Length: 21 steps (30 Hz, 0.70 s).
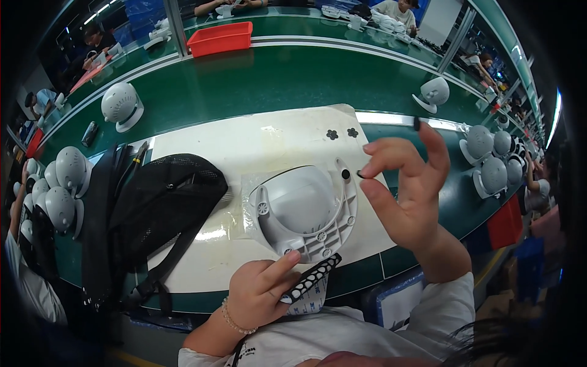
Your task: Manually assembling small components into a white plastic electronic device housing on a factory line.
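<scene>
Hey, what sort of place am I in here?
Most likely a factory assembly line: long green workbench, clusters of similar white domed units on both sides, and other people at work at benches beyond.

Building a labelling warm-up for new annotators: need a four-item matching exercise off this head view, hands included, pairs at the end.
Column 1
1. Left hand
2. Right hand
3. Red tray
4. Black mesh bag

Column 2
A. Near the top of the picture, beside a metal post
B. Raised to the right of the white housing, thumb and forefinger tips apart
C. Left of the white housing, partly over the pale mat
D. Holding a black strip with white dots

Pairs: 1-D, 2-B, 3-A, 4-C
</scene>
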{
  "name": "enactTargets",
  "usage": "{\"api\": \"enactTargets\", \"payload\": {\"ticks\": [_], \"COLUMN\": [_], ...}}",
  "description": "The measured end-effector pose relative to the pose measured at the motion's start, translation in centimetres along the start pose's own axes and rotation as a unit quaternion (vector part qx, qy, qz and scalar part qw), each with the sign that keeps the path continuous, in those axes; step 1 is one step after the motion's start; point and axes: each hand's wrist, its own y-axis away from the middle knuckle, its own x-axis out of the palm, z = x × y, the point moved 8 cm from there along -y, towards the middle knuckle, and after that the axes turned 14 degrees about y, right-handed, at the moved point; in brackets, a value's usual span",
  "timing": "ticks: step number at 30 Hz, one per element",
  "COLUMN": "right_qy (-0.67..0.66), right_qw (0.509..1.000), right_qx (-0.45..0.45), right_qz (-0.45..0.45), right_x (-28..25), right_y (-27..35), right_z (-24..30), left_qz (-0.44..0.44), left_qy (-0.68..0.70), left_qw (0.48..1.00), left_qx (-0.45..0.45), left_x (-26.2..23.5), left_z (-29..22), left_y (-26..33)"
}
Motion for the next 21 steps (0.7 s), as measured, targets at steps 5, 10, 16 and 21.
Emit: {"api": "enactTargets", "payload": {"ticks": [5,10,16,21], "right_qy": [-0.084,-0.131,-0.105,0.122], "right_qw": [0.990,0.973,0.988,0.985], "right_qx": [-0.006,0.025,0.046,-0.112], "right_qz": [0.117,0.186,0.106,0.052], "right_x": [5.4,8.9,8.5,6.7], "right_y": [-2.0,-2.4,-1.6,-0.8], "right_z": [2.4,2.8,2.4,5.3], "left_qz": [-0.002,0.005,0.017,0.013], "left_qy": [0.019,0.024,0.030,0.041], "left_qw": [1.000,1.000,0.999,0.999], "left_qx": [0.016,0.000,-0.012,0.000], "left_x": [-0.1,-0.2,-0.3,-0.3], "left_z": [-0.3,-0.1,0.1,0.0], "left_y": [-0.4,-0.2,-0.3,-0.4]}}
